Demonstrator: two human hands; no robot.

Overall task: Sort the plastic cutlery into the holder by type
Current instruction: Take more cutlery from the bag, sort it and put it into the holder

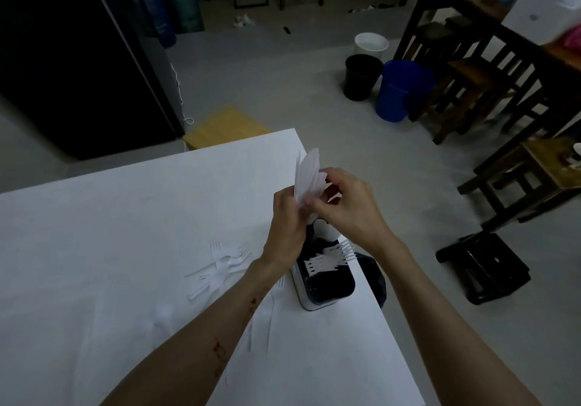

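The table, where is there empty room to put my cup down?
The far left of the table, beyond the loose forks, is bare. It is crowded near the holder at the right edge, where both hands grip knives.

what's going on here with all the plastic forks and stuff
A person is sorting white plastic cutlery at a white table. Both hands, the left hand and right hand, grip a fanned bunch of knives above a dark holder near the table's right edge. Forks already stick out of the holder. A loose pile of forks and spoons lies on the table to the left, not yet sorted.
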